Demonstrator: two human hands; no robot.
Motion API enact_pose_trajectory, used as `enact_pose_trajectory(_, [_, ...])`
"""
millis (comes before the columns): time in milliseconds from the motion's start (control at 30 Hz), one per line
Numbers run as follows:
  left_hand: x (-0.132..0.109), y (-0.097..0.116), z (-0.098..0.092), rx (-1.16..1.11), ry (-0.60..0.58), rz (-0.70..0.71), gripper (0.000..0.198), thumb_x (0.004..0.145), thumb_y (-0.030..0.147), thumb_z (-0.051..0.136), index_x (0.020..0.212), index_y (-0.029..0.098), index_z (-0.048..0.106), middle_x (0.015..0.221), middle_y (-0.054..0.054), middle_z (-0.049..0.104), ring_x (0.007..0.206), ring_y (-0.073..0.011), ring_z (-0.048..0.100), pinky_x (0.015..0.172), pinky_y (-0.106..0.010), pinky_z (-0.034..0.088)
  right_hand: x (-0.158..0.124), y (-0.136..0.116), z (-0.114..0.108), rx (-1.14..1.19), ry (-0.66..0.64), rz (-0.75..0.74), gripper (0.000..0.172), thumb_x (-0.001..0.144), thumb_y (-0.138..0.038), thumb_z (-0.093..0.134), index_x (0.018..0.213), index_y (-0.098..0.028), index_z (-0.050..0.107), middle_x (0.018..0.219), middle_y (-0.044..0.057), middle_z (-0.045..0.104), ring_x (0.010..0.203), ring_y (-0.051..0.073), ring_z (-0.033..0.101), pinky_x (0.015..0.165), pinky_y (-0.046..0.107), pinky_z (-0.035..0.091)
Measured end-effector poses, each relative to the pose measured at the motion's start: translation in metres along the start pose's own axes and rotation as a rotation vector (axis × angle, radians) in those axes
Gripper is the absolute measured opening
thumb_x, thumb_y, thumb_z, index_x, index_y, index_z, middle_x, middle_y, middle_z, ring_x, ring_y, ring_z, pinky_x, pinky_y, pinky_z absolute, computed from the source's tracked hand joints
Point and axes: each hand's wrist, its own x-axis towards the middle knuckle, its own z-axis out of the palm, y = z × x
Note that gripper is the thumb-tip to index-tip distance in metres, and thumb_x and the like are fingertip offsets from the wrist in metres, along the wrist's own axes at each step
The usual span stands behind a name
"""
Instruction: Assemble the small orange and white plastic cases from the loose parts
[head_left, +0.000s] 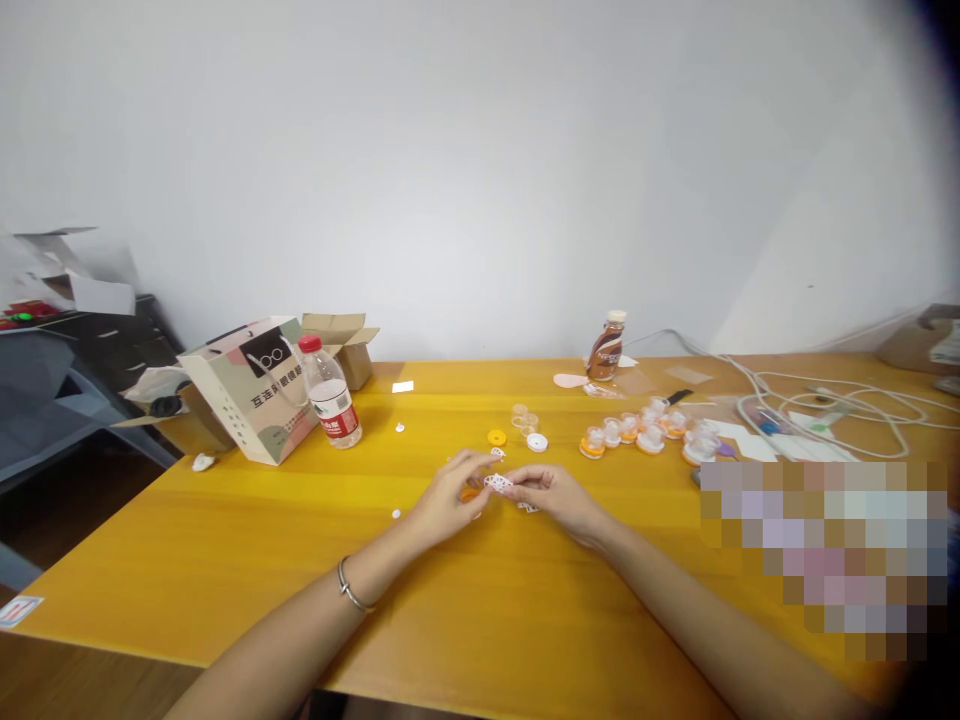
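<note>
A small white openwork plastic piece [498, 483] is pinched between the thumb and fingers of my right hand [553, 497]. Facing it from the left is my left hand [452, 492], fingers curved and thumb apart, with its fingertips close to the piece; whether they touch it I cannot tell. Behind the left thumb an orange part [469, 494] shows, mostly hidden. Another white patterned piece [498, 454] is by the left index fingertip, and one more [529, 507] lies under my right hand. A yellow disc [496, 437] and a white round part [536, 442] lie just beyond.
Clear rings [520, 415] lie behind the discs. Several clear-and-orange round assemblies [649, 436] cluster at right, near a brown drink bottle [606, 347] and white cables [817, 400]. A water bottle [330, 395], paper bag [259, 395] and cardboard box [349, 350] stand left.
</note>
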Motion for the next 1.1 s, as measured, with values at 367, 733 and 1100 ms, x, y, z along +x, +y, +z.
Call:
enact_pose_trajectory(367, [-0.002,0.000,-0.006,0.289,0.080,0.184,0.027,0.081,0.032,0.047,0.103,0.020,0.058,0.095,-0.007,0.060,0.085,-0.0154,0.056,0.079,-0.028,0.044,0.002,0.001,0.001,0.043,0.114,-0.133,0.020,0.062,-0.033,0.067,0.075,-0.018,0.068,0.078,0.004,0.068,0.076,0.017,0.060,0.077,0.032,0.044])
enact_pose_trajectory(733, [-0.002,0.006,0.002,0.203,-0.005,0.027,0.020,0.079,0.025,0.052,0.095,0.020,0.062,0.087,-0.004,0.063,0.079,-0.0135,0.058,0.075,-0.024,0.044,0.003,0.007,0.003,0.043,0.091,-0.204,0.021,0.067,-0.031,0.064,0.083,-0.021,0.056,0.074,-0.001,0.065,0.070,0.013,0.060,0.068,0.027,0.045])
enact_pose_trajectory(1100, [-0.002,0.001,0.004,0.266,0.022,0.034,0.021,0.079,0.026,0.051,0.097,0.021,0.061,0.089,-0.004,0.063,0.080,-0.0140,0.058,0.075,-0.024,0.044,0.004,0.009,0.002,0.120,0.044,-0.116,0.020,0.067,-0.031,0.064,0.081,-0.018,0.057,0.079,0.002,0.066,0.075,0.014,0.062,0.075,0.030,0.045])
